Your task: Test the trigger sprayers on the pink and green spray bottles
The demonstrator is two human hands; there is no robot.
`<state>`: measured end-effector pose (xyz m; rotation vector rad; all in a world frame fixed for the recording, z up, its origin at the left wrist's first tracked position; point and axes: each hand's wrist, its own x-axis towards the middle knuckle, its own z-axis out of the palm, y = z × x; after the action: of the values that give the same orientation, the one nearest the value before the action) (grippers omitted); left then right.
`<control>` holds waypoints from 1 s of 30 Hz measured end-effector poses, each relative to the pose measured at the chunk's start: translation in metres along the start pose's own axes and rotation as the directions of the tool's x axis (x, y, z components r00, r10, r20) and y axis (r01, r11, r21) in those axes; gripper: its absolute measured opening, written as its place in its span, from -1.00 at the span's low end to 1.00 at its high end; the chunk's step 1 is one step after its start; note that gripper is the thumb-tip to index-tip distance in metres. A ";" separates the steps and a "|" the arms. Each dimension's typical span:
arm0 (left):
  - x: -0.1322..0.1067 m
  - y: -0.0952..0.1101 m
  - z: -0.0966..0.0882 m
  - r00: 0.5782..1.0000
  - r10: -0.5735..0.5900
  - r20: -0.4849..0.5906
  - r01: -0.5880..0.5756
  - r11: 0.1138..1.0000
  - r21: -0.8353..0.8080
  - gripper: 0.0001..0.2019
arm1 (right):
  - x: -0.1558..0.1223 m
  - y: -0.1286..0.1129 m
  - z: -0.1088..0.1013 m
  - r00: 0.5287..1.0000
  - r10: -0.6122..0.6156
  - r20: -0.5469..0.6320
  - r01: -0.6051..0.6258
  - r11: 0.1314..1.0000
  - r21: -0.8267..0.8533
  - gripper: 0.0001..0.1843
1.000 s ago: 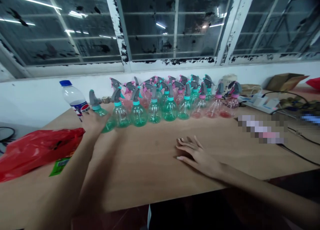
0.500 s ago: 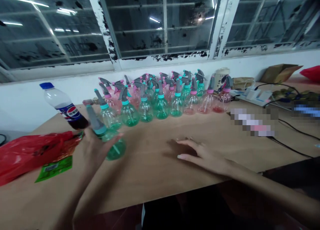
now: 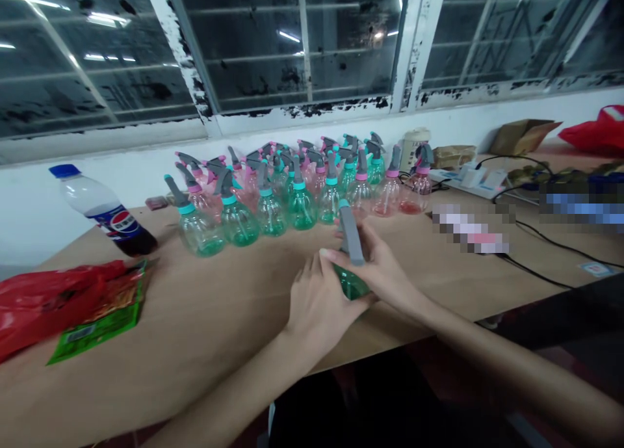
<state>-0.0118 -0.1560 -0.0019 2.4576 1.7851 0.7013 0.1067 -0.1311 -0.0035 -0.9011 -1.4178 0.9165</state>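
A green spray bottle (image 3: 349, 283) with a grey trigger head stands between my two hands near the table's front edge. My left hand (image 3: 319, 298) is wrapped around the clear green body, covering most of it. At the top, my right hand (image 3: 377, 259) closes around the grey head and neck; its fingertips are partly hidden behind the head. Beyond my hands, several like bottles stand in rows, some green (image 3: 303, 209), others pink (image 3: 387, 197), most with a little coloured liquid inside.
On the left a cola bottle (image 3: 107, 214) leans in view, behind a red plastic bag (image 3: 43, 305) and a green packet (image 3: 97, 331). To the right lie a power strip (image 3: 472, 183), black cables and a blurred-out flat object (image 3: 468, 230). A brown paper bag (image 3: 524, 139) sits by the wall.
My left hand has carried the green spray bottle from the left end of the rows to the middle front. My right hand, open before, has closed on its top.
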 end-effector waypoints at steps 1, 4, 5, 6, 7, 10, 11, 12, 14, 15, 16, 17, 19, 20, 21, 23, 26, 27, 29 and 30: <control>-0.001 0.001 0.002 1.000 0.025 0.008 -0.025 1.000 -0.019 -0.34 | 0.001 -0.001 -0.002 1.000 0.003 0.000 -0.003 1.000 -0.011 -0.36; -0.006 -0.003 0.004 0.991 0.106 0.085 -0.097 0.990 -0.104 -0.25 | 0.005 -0.001 -0.012 0.999 0.016 0.030 -0.015 0.999 -0.041 -0.50; -0.008 -0.006 0.005 0.983 0.143 0.112 -0.126 0.981 -0.147 -0.25 | 0.006 -0.001 -0.016 0.998 0.025 0.049 -0.022 0.998 -0.052 -0.53; -0.010 -0.009 0.006 0.975 0.180 0.132 -0.153 0.969 -0.191 -0.27 | 0.007 -0.001 -0.020 0.997 0.031 0.072 -0.026 0.998 -0.062 -0.56; -0.011 -0.013 0.006 0.968 0.208 0.141 -0.173 0.958 -0.229 -0.31 | 0.009 -0.002 -0.024 0.995 0.033 0.095 -0.027 0.997 -0.072 -0.58; -0.012 -0.026 0.011 0.967 0.213 0.137 -0.171 0.948 -0.267 -0.40 | 0.012 -0.003 -0.031 0.991 0.025 0.130 -0.011 0.994 -0.106 -0.64; -0.011 -0.029 0.012 0.972 0.194 0.132 -0.154 0.953 -0.262 -0.42 | 0.013 -0.003 -0.032 0.992 0.020 0.126 -0.003 0.992 -0.129 -0.66; -0.010 -0.032 0.014 0.976 0.177 0.127 -0.141 0.957 -0.255 -0.42 | 0.014 -0.002 -0.033 0.993 0.020 0.117 -0.001 0.987 -0.159 -0.67; -0.005 -0.039 0.017 0.978 0.173 0.120 -0.140 0.959 -0.248 -0.41 | 0.016 0.000 -0.035 0.995 0.033 0.099 -0.010 0.975 -0.223 -0.70; -0.003 -0.042 0.018 0.976 0.183 0.114 -0.151 0.957 -0.247 -0.41 | 0.017 0.002 -0.036 0.995 0.048 0.090 -0.024 0.967 -0.253 -0.71; 0.000 -0.046 0.020 0.975 0.197 0.107 -0.166 0.955 -0.244 -0.43 | 0.019 0.004 -0.037 0.995 0.069 0.074 -0.045 0.959 -0.280 -0.72; 0.002 -0.050 0.021 0.973 0.209 0.098 -0.181 0.954 -0.240 -0.46 | 0.020 0.006 -0.038 0.994 0.090 0.055 -0.070 0.950 -0.303 -0.72; 0.008 -0.061 0.025 0.974 0.217 0.072 -0.197 0.957 -0.215 -0.54 | 0.025 0.010 -0.041 0.992 0.124 0.017 -0.112 0.937 -0.331 -0.71; 0.011 -0.067 0.028 0.976 0.209 0.056 -0.195 0.962 -0.191 -0.58 | 0.028 0.011 -0.042 0.991 0.131 0.009 -0.121 0.936 -0.331 -0.70; 0.014 -0.074 0.031 0.980 0.195 0.041 -0.186 0.969 -0.164 -0.61 | 0.031 0.012 -0.042 0.992 0.129 0.014 -0.118 0.940 -0.320 -0.69; 0.020 -0.087 0.036 0.988 0.157 0.010 -0.155 0.982 -0.112 -0.68 | 0.039 0.014 -0.043 0.992 0.115 0.051 -0.096 0.953 -0.288 -0.69; 0.029 -0.105 0.040 0.994 0.106 -0.025 -0.107 0.993 -0.053 -0.76 | 0.048 0.016 -0.042 0.994 0.070 0.086 -0.045 0.963 -0.265 -0.71; 0.032 -0.111 0.039 0.995 0.087 -0.039 -0.088 0.996 -0.030 -0.78 | 0.050 0.016 -0.042 0.995 0.055 0.088 -0.030 0.965 -0.262 -0.71; 0.038 -0.123 0.031 0.996 0.028 -0.085 -0.026 0.999 0.026 -0.83 | 0.054 0.017 -0.041 0.994 0.039 0.098 -0.013 0.966 -0.257 -0.70; 0.041 -0.129 0.024 0.993 -0.018 -0.121 0.024 0.998 0.056 -0.85 | 0.055 0.018 -0.040 0.994 0.043 0.102 -0.016 0.967 -0.254 -0.70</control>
<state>-0.1088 -0.0686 -0.0456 2.4783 1.8953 0.8245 0.1450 -0.0725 0.0031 -1.0786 -1.6435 0.8273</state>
